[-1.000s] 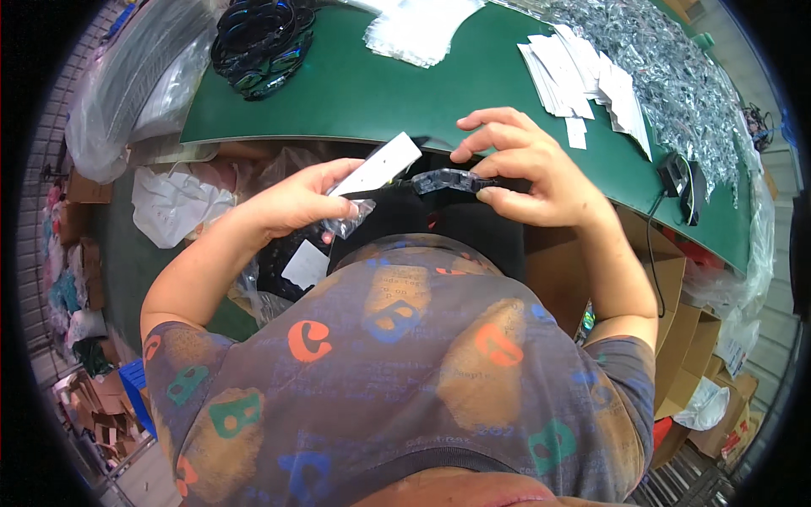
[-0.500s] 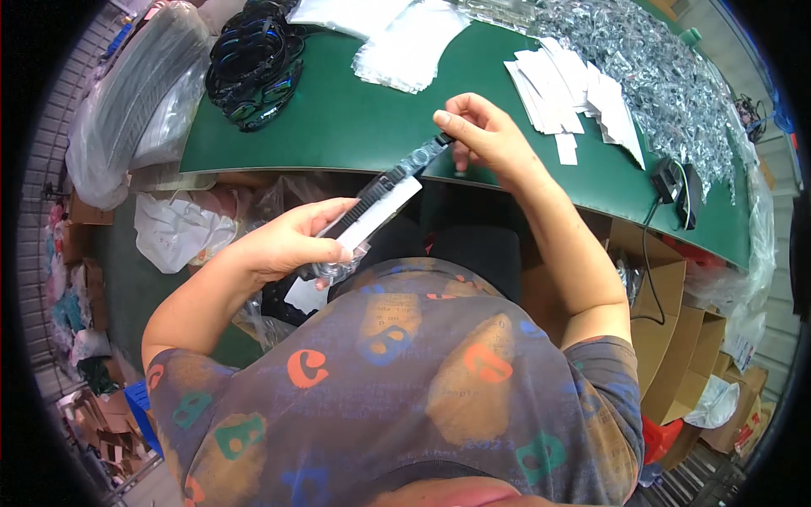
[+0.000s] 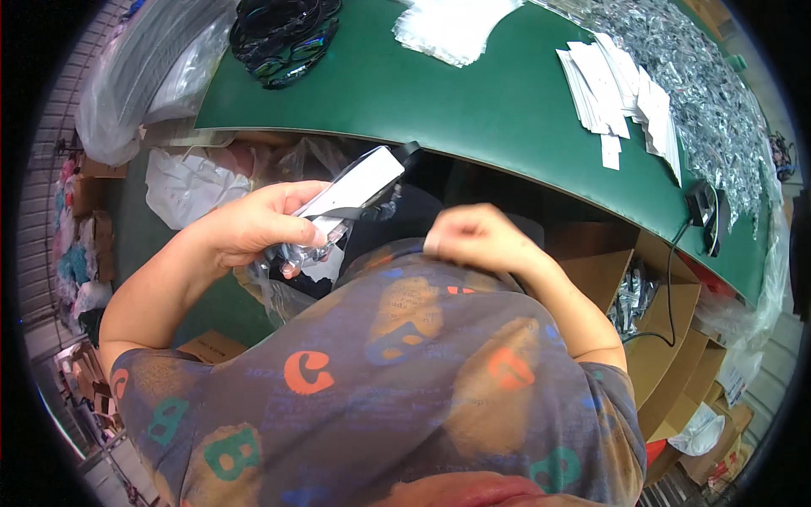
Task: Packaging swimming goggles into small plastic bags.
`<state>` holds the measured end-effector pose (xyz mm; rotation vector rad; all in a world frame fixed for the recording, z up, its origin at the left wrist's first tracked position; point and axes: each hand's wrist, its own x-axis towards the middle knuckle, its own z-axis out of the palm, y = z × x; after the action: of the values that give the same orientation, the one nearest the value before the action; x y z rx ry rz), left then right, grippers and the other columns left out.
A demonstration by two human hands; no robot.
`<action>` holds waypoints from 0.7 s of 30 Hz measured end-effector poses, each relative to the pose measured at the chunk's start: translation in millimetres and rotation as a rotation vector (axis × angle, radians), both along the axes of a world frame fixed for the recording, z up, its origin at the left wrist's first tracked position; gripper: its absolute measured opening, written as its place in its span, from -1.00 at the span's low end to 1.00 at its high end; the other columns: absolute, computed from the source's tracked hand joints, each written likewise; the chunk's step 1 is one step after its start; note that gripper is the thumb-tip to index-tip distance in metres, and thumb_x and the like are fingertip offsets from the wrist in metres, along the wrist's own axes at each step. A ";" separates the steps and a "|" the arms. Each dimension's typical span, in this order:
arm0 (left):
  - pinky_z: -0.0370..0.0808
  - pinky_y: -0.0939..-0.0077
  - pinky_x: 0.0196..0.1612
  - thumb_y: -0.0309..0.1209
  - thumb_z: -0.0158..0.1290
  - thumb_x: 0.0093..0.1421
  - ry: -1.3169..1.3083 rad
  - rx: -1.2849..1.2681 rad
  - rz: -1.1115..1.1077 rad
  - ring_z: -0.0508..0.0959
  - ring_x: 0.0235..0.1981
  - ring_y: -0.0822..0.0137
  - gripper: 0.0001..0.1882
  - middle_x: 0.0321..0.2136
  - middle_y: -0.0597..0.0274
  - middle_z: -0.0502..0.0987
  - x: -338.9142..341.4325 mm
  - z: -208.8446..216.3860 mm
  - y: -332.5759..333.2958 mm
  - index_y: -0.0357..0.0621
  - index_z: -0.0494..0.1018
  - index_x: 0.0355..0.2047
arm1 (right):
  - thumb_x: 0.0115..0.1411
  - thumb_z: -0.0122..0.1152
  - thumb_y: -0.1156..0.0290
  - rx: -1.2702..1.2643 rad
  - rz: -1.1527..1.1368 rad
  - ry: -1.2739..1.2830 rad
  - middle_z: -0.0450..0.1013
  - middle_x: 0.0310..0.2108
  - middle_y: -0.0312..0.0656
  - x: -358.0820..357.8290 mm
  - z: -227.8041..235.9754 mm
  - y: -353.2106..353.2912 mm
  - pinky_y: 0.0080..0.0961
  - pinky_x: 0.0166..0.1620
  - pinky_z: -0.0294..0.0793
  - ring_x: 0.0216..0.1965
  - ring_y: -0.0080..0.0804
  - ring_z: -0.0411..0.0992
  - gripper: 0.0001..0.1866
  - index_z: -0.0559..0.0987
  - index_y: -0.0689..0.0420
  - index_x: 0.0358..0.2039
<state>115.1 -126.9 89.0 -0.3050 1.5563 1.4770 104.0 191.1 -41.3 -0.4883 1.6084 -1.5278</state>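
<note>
My left hand (image 3: 269,221) is closed around a white card (image 3: 358,184) and a clear plastic packet (image 3: 314,241). A black strap (image 3: 409,152) loops past the card's upper end, and more dark strap shows along its lower side. The card is tilted, its far end pointing up and to the right, in front of the table edge. My right hand (image 3: 475,240) is close to my shirt, apart from the card. Motion smears its curled fingers; whether they hold anything is unclear.
On the green table (image 3: 397,93) lie a bundle of black straps (image 3: 283,38), white cards or papers (image 3: 596,89) and a large heap of small clear packets (image 3: 684,84). A black device with a cable (image 3: 705,211) lies at the right edge. Cardboard boxes (image 3: 667,355) stand below.
My right hand has left the strap and come down toward my shirt. In my left hand the card has turned, showing more of its white face. The view has shifted slightly.
</note>
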 end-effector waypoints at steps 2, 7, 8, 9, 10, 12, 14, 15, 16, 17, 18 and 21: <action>0.52 0.57 -0.61 -0.44 0.24 0.09 -0.004 0.011 -0.011 0.60 -0.35 0.41 -0.40 -0.32 0.22 0.55 -2.3 -0.4 3.9 -0.24 0.38 0.16 | 0.37 0.24 0.24 -0.056 0.151 0.226 0.60 -0.26 -0.17 4.9 -22.8 -11.0 -0.43 -0.04 0.52 -0.18 -0.42 0.55 -0.71 0.65 0.20 -0.09; 0.53 0.59 -0.59 -0.46 0.25 0.09 0.003 0.110 -0.018 0.60 -0.29 0.39 -0.39 -0.27 0.24 0.53 -16.0 4.1 22.6 -0.24 0.37 0.17 | 0.42 0.11 0.20 -0.086 0.156 0.359 0.57 -0.21 -0.04 -6.6 -42.6 -61.1 -0.32 -0.05 0.53 -0.18 -0.30 0.55 -0.60 0.50 0.12 0.17; 0.53 0.58 -0.60 -0.48 0.26 0.09 -0.002 0.135 -0.008 0.60 -0.30 0.37 -0.39 -0.26 0.22 0.53 -17.8 4.3 25.0 -0.24 0.36 0.17 | 0.43 0.10 0.15 -0.028 0.183 0.364 0.53 -0.30 -0.08 -9.8 -29.1 -69.7 -0.30 -0.09 0.52 -0.23 -0.29 0.53 -0.53 0.43 0.10 0.24; 0.53 0.58 -0.60 -0.48 0.26 0.09 0.007 0.142 -0.008 0.60 -0.30 0.37 -0.39 -0.26 0.22 0.53 -18.2 6.8 27.9 -0.25 0.36 0.17 | 0.41 0.16 0.21 -0.100 0.058 0.314 0.48 -0.38 -0.20 -6.4 -31.1 -80.1 -0.38 -0.25 0.52 -0.37 -0.39 0.49 -0.58 0.45 0.12 0.18; 0.54 0.57 -0.60 -0.48 0.26 0.09 0.014 0.149 -0.007 0.60 -0.30 0.36 -0.40 -0.27 0.22 0.53 -19.0 9.3 30.4 -0.25 0.36 0.16 | 0.39 0.20 0.27 -0.154 -0.010 0.214 0.48 -0.39 -0.24 -12.6 -31.2 -82.1 -0.44 -0.32 0.50 -0.42 -0.47 0.47 -0.63 0.46 0.12 0.12; 0.55 0.57 -0.60 -0.48 0.26 0.09 0.017 0.162 -0.021 0.60 -0.30 0.36 -0.39 -0.27 0.21 0.53 -21.5 10.4 31.3 -0.25 0.36 0.16 | 0.30 0.31 0.42 -0.315 -0.245 0.040 0.47 -0.41 -0.34 -20.2 -30.0 -81.6 -0.59 -0.48 0.42 -0.55 -0.63 0.40 -0.70 0.45 0.12 -0.01; 0.50 0.59 -0.57 -0.47 0.20 0.18 0.045 0.129 0.019 0.59 -0.36 0.45 -0.51 -0.30 0.23 0.55 -21.6 9.6 31.0 -0.19 0.40 0.13 | 0.19 0.23 0.54 -0.308 -0.279 0.077 0.48 -0.22 -0.20 -37.1 -16.9 -54.0 -0.58 -0.41 0.47 -0.41 -0.51 0.52 -0.45 0.33 0.17 0.19; 0.50 0.59 -0.57 -0.47 0.20 0.18 0.046 0.132 0.019 0.59 -0.36 0.45 -0.51 -0.30 0.23 0.55 -23.1 5.5 28.8 -0.19 0.40 0.13 | 0.12 0.19 0.61 -0.555 -0.385 -0.054 0.43 -0.07 -0.12 -32.4 -19.8 -41.0 -0.59 -0.39 0.47 -0.32 -0.44 0.54 -0.26 0.23 0.14 0.34; 0.51 0.58 -0.57 -0.48 0.19 0.18 0.038 0.106 0.010 0.59 -0.36 0.46 -0.48 -0.29 0.25 0.55 -21.6 -1.7 24.7 -0.19 0.38 0.16 | 0.12 0.21 0.61 -0.594 -0.352 -0.073 0.39 -0.01 -0.10 -37.9 -13.9 -32.2 -0.60 -0.40 0.45 -0.27 -0.42 0.54 -0.17 0.15 0.10 0.41; 0.51 0.58 -0.56 -0.50 0.18 0.18 0.029 0.080 0.000 0.58 -0.36 0.47 -0.45 -0.28 0.27 0.55 -19.6 -7.7 22.3 -0.18 0.36 0.20 | 0.16 0.23 0.58 -0.535 -0.382 -0.065 0.39 -0.01 -0.11 -36.9 -3.5 -23.9 -0.62 -0.39 0.41 -0.25 -0.44 0.53 -0.20 0.16 0.07 0.41; 0.51 0.58 -0.56 -0.50 0.18 0.18 0.023 0.085 -0.001 0.58 -0.36 0.47 -0.45 -0.28 0.27 0.55 -20.1 -11.7 23.0 -0.18 0.36 0.20 | 0.23 0.27 0.50 -0.616 -0.343 -0.096 0.38 -0.01 -0.13 -40.5 -6.4 -15.8 -0.65 -0.38 0.37 -0.24 -0.48 0.50 -0.23 0.16 0.08 0.41; 0.52 0.58 -0.52 -0.50 0.14 0.18 0.024 0.042 -0.094 0.56 -0.35 0.51 -0.29 -0.24 0.31 0.55 -20.8 -18.7 27.7 -0.16 0.22 0.36 | 0.33 0.25 0.34 -0.580 -0.433 -0.080 0.39 -0.19 -0.18 -39.4 -10.5 -11.7 -0.64 -0.40 0.27 -0.34 -0.49 0.43 -0.34 0.23 0.16 0.37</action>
<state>94.3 -99.1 70.4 -0.1883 1.5359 1.4431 64.7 179.4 -51.7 -0.3892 1.2397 -2.3302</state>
